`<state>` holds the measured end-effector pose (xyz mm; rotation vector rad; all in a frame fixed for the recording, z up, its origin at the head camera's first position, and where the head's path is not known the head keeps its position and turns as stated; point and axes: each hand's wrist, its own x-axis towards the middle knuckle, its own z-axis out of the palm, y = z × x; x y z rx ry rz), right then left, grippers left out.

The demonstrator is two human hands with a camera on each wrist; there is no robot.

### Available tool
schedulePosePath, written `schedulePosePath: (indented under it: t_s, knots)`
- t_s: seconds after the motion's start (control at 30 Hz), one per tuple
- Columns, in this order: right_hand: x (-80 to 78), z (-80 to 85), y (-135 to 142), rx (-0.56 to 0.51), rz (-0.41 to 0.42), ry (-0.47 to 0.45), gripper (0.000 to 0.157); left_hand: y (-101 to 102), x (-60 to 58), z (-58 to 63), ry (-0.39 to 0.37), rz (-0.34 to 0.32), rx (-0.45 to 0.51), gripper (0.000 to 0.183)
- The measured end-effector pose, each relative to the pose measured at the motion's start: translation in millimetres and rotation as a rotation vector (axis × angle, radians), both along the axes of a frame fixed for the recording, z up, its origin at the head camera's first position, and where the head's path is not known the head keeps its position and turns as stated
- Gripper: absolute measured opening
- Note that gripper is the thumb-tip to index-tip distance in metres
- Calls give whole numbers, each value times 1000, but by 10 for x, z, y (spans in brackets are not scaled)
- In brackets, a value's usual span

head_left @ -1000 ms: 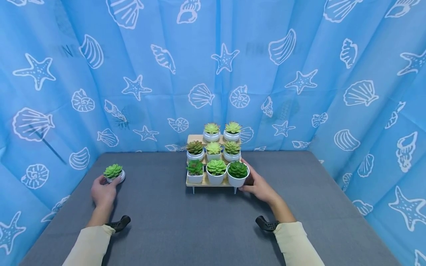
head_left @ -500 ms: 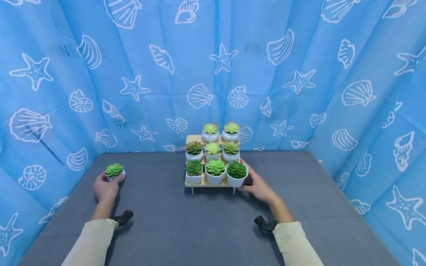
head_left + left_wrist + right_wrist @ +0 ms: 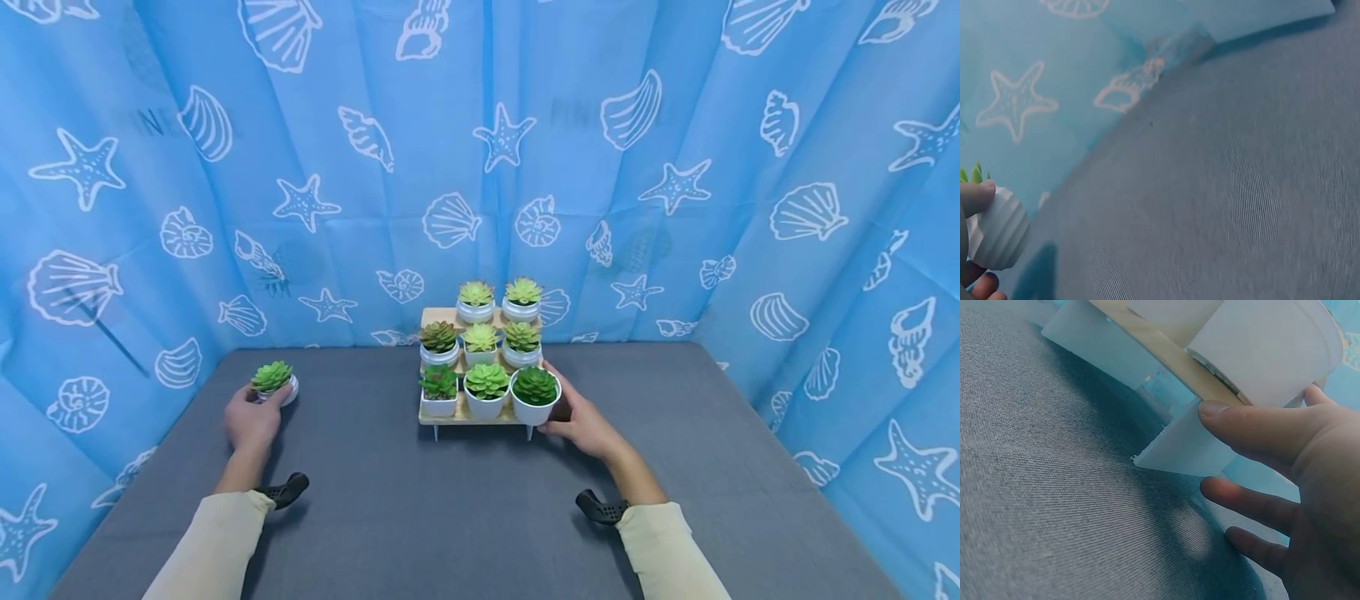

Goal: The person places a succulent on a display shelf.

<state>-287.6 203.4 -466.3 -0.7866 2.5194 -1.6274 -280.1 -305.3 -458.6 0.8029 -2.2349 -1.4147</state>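
Note:
My left hand (image 3: 253,419) pinches a white ribbed pot holding a bright green succulent (image 3: 272,376), at the left side of the table. In the left wrist view the white pot (image 3: 1001,230) sits between thumb and fingers, its shadow apart from it on the cloth. A three-tier wooden plant stand (image 3: 491,419) with white legs bears several potted succulents. At its right end, my right hand (image 3: 585,421) holds the stand, thumb at the front corner and a finger reaching behind. The dark green succulent (image 3: 535,387) stands beside that hand on the lowest tier.
A grey cloth covers the table (image 3: 420,517). A blue curtain (image 3: 390,192) with white shells and starfish hangs behind and along both sides. The top tier bears two pots toward its right, with bare wood (image 3: 437,315) at its left end.
My left hand has moved slightly right with the potted succulent in its fingers. The right hand and the plant stand have stayed in place.

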Motion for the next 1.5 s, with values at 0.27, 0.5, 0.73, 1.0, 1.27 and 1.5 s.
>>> schedulePosePath:
  t_s: [0.27,0.5,0.73,1.0,1.27,1.5]
  knots:
    - [6,-34,5,13,-14,-3,99,212,-88,208,30,-91,-23,68]
    - [-11,-91,3,2,-6,24,100,399,-251,535,49,-216,-21,70]
    - [0,-67,25,5,-7,20,100,722,-449,799,93,-348,-19,72]
    - [26,-27,37,27,-21,27,99,1164,-560,1043,117,-441,12,71]
    - [22,-15,24,15,-29,30,99,1496,-671,1145,144,-503,40,68]
    - [41,33,-30,13,-4,38,97,1669,-726,1168,140,-546,43,69]
